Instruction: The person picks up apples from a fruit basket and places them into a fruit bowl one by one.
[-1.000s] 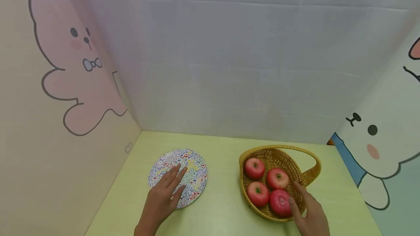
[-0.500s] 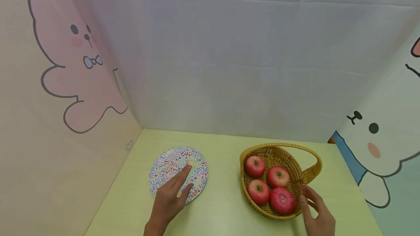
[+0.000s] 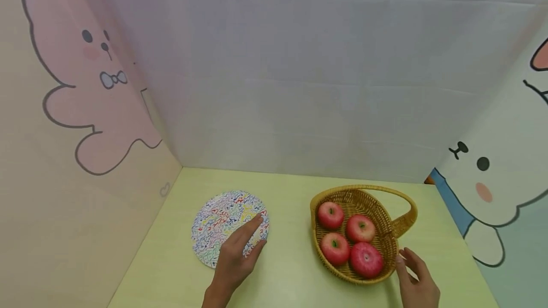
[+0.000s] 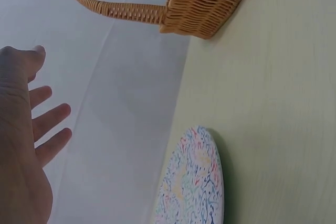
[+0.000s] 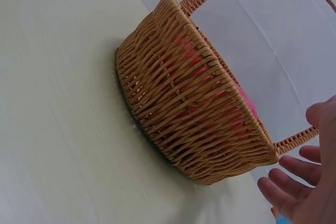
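1. Basket: the woven basket point(image 3: 380, 215) sits on the counter point(image 3: 291, 232) at the right, its handle point(image 3: 405, 226) arching over the far right side. Four apples point(image 3: 336, 249) lie inside it.
2. Plate: the round patterned plate point(image 3: 211, 234) lies on the counter at the left, well apart from the basket.
3. Left hand point(image 3: 237, 255): fingers extended, thumb parted, nothing held. It hovers over the plate's near right part.
4. Right hand point(image 3: 419, 286): fingers loosely bent, thumb apart, nothing gripped. It is just beside the basket's near right rim; contact cannot be confirmed.
5. Stage, in this inspector's judgement: both hands are free, with the right placed by the loaded basket. A grip on the rim would call for fingers and thumb to close across it; reaching an apple would call for lifting over the rim first.
6. Views compared: the right wrist view shows the basket's outer wall and base, with red showing through the weave, hidden from the head view. The left wrist view shows a gap between left hand and plate, whereas from the head they overlap. Only the head view confirms the apple count.
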Motion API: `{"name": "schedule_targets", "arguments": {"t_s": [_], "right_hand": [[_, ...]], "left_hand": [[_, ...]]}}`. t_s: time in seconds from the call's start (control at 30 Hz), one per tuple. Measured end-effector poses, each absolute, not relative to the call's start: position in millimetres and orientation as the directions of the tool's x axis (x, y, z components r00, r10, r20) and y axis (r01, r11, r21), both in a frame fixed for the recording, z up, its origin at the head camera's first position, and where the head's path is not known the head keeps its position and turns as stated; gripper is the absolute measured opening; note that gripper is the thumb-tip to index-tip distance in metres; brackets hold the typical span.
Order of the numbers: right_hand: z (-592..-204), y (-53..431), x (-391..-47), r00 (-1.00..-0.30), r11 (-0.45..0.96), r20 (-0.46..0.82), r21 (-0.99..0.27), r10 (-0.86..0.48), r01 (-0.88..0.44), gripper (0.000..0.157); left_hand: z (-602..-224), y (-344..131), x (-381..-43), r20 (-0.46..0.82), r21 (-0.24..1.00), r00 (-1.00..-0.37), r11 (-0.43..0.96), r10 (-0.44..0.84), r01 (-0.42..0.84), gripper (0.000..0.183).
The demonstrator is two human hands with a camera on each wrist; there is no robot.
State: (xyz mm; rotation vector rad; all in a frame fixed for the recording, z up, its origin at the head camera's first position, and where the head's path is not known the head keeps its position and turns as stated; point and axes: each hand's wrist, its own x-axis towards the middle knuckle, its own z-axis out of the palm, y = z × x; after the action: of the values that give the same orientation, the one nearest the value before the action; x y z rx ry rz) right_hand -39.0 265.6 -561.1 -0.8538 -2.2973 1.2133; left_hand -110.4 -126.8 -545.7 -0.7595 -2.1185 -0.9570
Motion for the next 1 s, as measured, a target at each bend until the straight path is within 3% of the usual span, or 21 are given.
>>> {"name": "schedule_targets", "arguments": {"t_s": [0.5, 0.8, 1.0], "right_hand": [[-579.6, 273.6, -45.2, -0.74, 0.159, -0.197, -0.911, 0.643, 0.381, 0.055], [-574.9, 284.6, -47.0, -0.754, -0.001, -0.34, -0.912, 0.562, 0.41, 0.065], [-572.0, 287.9, -49.4, -0.743, -0.081, -0.432, -0.884, 0.512, 0.46, 0.066]], "left_hand": [[-557.2, -103.8, -118.3, 0.753, 0.499, -0.623, 0.434, 0.21, 0.75, 0.051], [-558.7, -85.0, -117.3, 0.647, 0.647, -0.722, 0.325, 0.245, 0.689, 0.053], [-559.6, -70.5, -120.8, 0.599, 0.708, -0.749, 0.25, 0.283, 0.661, 0.051]]}}
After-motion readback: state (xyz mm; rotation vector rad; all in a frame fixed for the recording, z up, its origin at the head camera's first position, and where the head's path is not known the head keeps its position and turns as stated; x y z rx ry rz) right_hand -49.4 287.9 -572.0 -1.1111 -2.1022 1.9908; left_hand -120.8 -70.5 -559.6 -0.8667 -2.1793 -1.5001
